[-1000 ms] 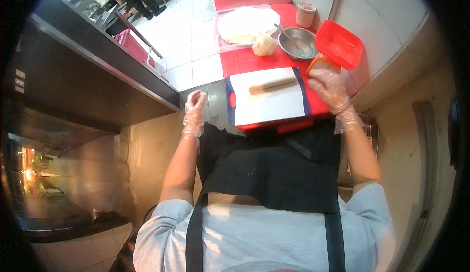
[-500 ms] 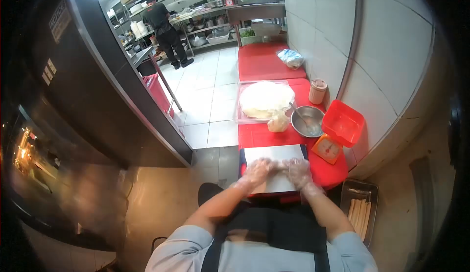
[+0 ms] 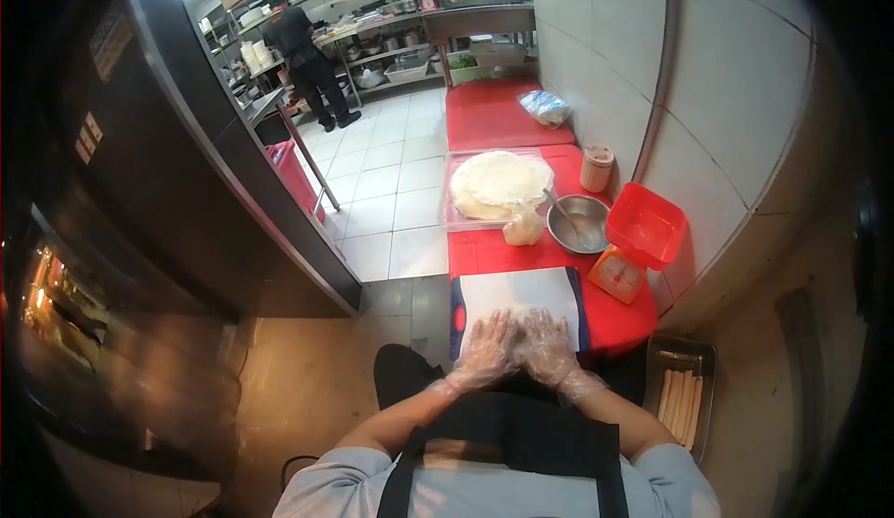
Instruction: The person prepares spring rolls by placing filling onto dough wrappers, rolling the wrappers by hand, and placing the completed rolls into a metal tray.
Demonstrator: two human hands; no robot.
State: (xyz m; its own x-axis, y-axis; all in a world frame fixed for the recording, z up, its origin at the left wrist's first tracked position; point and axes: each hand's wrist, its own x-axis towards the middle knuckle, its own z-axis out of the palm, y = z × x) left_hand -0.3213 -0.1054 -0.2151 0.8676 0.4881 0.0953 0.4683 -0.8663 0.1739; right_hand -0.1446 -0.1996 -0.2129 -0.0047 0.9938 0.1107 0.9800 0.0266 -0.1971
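Note:
My left hand [image 3: 490,348] and my right hand [image 3: 549,348], both in clear plastic gloves, lie flat side by side on the near part of a white cutting board [image 3: 517,287] with dark blue ends. Their fingers are stretched forward and the thumbs nearly meet. Whatever is under the palms is hidden. Beyond the board, a large pale dough mass [image 3: 498,183] fills a clear plastic tub [image 3: 453,222]. A smaller pale lump [image 3: 524,228] sits at its near edge. To the right is a metal bowl [image 3: 579,235] with a spoon in it.
An orange scale [image 3: 616,274] carries a red basin [image 3: 644,227] beside the wall. A jar [image 3: 597,168] and a plastic bag [image 3: 545,108] are farther back. Low at right, a dark tray [image 3: 657,355] holds several pale sticks [image 3: 681,408]. A person [image 3: 307,57] stands at far shelves.
My hands have drawn back toward my body and closer together. Their fingers, curled over the middle of the board before, are now stretched out flat near its close edge.

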